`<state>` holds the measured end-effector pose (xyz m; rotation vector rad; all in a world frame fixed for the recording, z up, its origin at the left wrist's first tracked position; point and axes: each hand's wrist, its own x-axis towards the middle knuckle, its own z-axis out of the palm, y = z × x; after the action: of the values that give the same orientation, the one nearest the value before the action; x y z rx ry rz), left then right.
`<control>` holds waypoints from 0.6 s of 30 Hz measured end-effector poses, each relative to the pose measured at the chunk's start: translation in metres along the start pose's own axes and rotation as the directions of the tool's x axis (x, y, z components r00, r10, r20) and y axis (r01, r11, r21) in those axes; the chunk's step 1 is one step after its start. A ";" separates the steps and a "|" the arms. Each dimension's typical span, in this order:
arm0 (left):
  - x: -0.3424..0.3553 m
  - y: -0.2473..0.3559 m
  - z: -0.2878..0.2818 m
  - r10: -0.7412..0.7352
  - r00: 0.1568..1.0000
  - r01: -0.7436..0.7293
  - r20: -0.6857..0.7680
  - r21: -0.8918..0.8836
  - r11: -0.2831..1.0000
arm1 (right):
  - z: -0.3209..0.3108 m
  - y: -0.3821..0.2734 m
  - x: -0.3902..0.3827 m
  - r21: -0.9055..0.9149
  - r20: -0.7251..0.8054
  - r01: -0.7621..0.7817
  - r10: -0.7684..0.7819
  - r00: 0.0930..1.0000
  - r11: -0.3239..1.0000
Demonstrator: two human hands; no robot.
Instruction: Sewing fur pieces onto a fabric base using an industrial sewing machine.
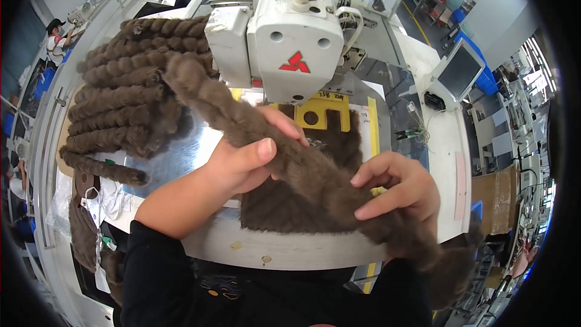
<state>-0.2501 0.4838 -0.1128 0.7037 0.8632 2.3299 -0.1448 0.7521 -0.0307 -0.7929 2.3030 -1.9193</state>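
Note:
A long brown plush strip [305, 166] runs slantwise in front of me, from the upper left to the lower right. Wrapped round its middle is my left hand [251, 151], its thumb on top. Farther right, my right hand [399, 191] grips the strip with bent fingers, and a small yellow bit [378, 191] shows between them. Beneath the strip lies a flat brown plush piece [278, 209], partly under a yellow plate with cut-outs [339, 114]. The strip's lower right end hangs past the table edge.
A white sewing machine head [293, 36] stands over the far middle of the work surface. Several rolled plush strips [121, 115] are piled at the left. A screen [463, 69] and a cardboard box [496, 200] are at the right. Other people sit in the background.

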 end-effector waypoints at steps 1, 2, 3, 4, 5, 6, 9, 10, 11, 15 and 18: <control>0.001 0.000 0.000 -0.008 1.000 0.008 0.000 0.001 1.000 | -0.009 0.006 0.003 -0.112 0.057 0.057 -0.051 0.997 0.992; 0.001 0.000 0.000 -0.019 1.000 0.018 0.013 0.015 1.000 | -0.014 0.010 0.005 -0.220 0.118 0.118 -0.094 0.989 0.968; 0.002 0.000 -0.001 -0.028 0.999 0.027 0.026 0.030 0.999 | -0.012 0.010 0.006 -0.216 0.112 0.115 -0.092 0.989 0.970; 0.002 -0.001 -0.001 -0.035 0.999 0.035 0.025 0.030 0.999 | -0.008 0.009 0.010 -0.239 0.043 0.002 0.008 0.999 0.971; 0.002 -0.002 -0.003 -0.033 0.997 0.016 0.075 0.208 0.978 | -0.002 0.009 0.013 -0.253 -0.029 -0.112 0.108 0.994 0.961; 0.002 -0.003 -0.003 -0.037 0.991 -0.013 0.126 0.378 0.926 | 0.006 0.012 0.016 -0.374 0.018 -0.002 0.010 1.000 0.928; -0.001 -0.002 0.004 -0.185 0.979 0.122 0.083 0.486 0.865 | 0.027 0.013 0.014 -0.672 0.090 0.086 -0.033 0.995 0.736; -0.002 -0.002 0.008 -0.211 0.976 0.157 0.062 0.475 0.866 | 0.032 0.014 0.013 -0.720 0.065 0.060 -0.020 0.998 0.691; -0.001 -0.001 0.012 -0.214 0.975 0.162 0.056 0.480 0.862 | 0.033 0.013 0.011 -0.714 0.065 0.063 -0.024 0.998 0.697; 0.001 0.016 0.016 -0.138 0.990 0.134 -0.022 0.413 0.901 | 0.028 0.007 0.006 -0.707 0.036 -0.067 0.131 0.991 0.704; 0.000 0.024 0.009 0.214 0.972 -0.169 -0.097 0.344 0.923 | 0.022 0.003 0.007 -0.610 0.105 -0.101 0.207 0.973 0.786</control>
<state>-0.2518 0.4721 -0.0906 0.8097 1.3267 2.4513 -0.1444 0.7299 -0.0370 -0.7245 2.7830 -0.9872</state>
